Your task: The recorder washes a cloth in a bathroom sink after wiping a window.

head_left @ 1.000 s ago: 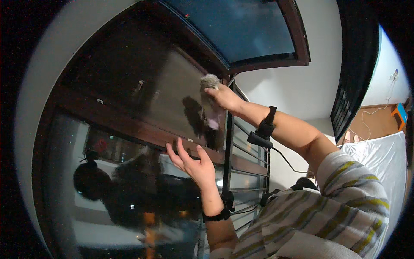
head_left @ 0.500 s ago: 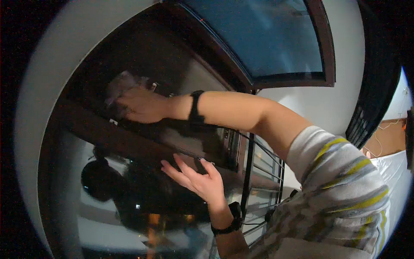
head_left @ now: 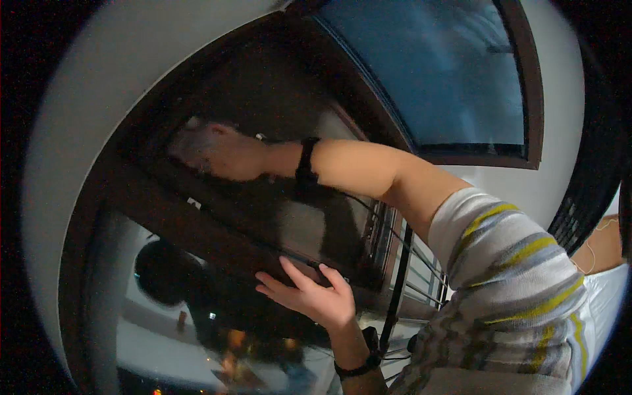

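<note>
My right hand (head_left: 227,153) reaches far across a dark glass pane (head_left: 263,85), its arm stretched out from the right. Blurred, it presses a crumpled pale cloth (head_left: 192,123) against the pane; most of the cloth is hidden under the fingers. Lower down, my left hand (head_left: 313,296) is open with its fingers and thumb spread. Its fingertips are over the lower dark brown frame bar (head_left: 224,230); I cannot tell whether they touch it. Both wrists wear black bands.
An opened window sash (head_left: 434,72) with bluish glass juts out at the upper right. Black metal railings (head_left: 411,247) stand behind my arms. A small whitish fitting (head_left: 193,203) sits on the frame. Reflections fill the lower glass (head_left: 164,322). A dark mesh-like panel (head_left: 586,151) hangs at right.
The whole view has shifted, moving the window down and right in the picture. Against the frame, my right hand with the cloth has slid up and left. My left hand stays near the lower bar.
</note>
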The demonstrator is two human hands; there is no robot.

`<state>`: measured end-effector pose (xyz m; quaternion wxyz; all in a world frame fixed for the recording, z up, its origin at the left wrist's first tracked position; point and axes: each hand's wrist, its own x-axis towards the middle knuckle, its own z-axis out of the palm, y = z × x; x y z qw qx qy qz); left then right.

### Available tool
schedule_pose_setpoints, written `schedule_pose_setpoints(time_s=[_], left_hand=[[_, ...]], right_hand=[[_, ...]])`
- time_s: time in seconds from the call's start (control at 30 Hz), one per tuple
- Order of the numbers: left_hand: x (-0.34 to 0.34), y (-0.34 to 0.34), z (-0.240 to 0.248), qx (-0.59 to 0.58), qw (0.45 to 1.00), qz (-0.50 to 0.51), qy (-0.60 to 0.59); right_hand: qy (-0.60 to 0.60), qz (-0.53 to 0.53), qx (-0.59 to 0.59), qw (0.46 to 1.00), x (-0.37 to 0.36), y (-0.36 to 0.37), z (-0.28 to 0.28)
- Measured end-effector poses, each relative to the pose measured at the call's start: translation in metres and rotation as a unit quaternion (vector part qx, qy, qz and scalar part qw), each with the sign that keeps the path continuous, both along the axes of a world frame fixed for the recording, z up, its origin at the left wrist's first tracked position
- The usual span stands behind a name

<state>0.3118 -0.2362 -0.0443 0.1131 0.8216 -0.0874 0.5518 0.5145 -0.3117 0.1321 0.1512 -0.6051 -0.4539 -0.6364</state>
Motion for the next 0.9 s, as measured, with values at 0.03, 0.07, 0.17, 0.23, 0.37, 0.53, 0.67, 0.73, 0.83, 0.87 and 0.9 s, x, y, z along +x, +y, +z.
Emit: schedule_pose_setpoints(time_s=[0.03, 0.07, 0.17, 0.23, 0.37, 0.53, 0.67, 0.73, 0.83, 0.87, 0.9], left_hand=[[-0.001, -0.003, 0.004, 0.011, 0.999, 0.030, 0.003], [-0.004, -0.005, 0.010, 0.006, 0.999, 0.035, 0.003], [-0.003, -0.008, 0.028, 0.061, 0.997, 0.053, -0.002], [0.003, -0.008, 0.035, 0.064, 0.996, 0.061, -0.031], [0.018, 0.002, 0.036, 0.036, 0.997, 0.067, -0.031], [0.019, -0.008, 0.034, 0.103, 0.988, 0.117, -0.024], [0.024, -0.028, 0.036, 0.107, 0.990, 0.086, -0.023], [0.026, -0.024, 0.038, 0.099, 0.991, 0.085, -0.039], [0.030, 0.002, 0.029, 0.078, 0.991, 0.102, -0.030], [0.031, 0.000, 0.029, 0.080, 0.992, 0.089, -0.028], [0.031, -0.002, 0.030, 0.075, 0.993, 0.084, -0.038]], right_hand=[[0.000, 0.005, -0.005, 1.000, 0.001, -0.006, 0.004], [0.002, -0.029, 0.002, 1.000, 0.002, -0.018, 0.006], [0.002, -0.052, 0.034, 0.998, 0.013, -0.039, 0.009], [0.055, -0.092, 0.045, 0.993, 0.045, -0.062, 0.010], [0.221, 0.150, 0.259, 0.928, 0.106, -0.081, 0.006], [0.029, -0.526, 0.055, 0.848, 0.198, -0.173, 0.033], [0.002, -0.392, 0.079, 0.916, 0.198, -0.168, 0.050], [0.055, -0.256, 0.147, 0.954, 0.166, -0.106, 0.033], [0.165, 0.002, 0.120, 0.979, 0.078, -0.002, -0.013], [0.043, -0.037, 0.105, 0.993, 0.045, 0.008, -0.027], [0.103, -0.055, 0.032, 0.993, 0.010, 0.007, -0.040]])
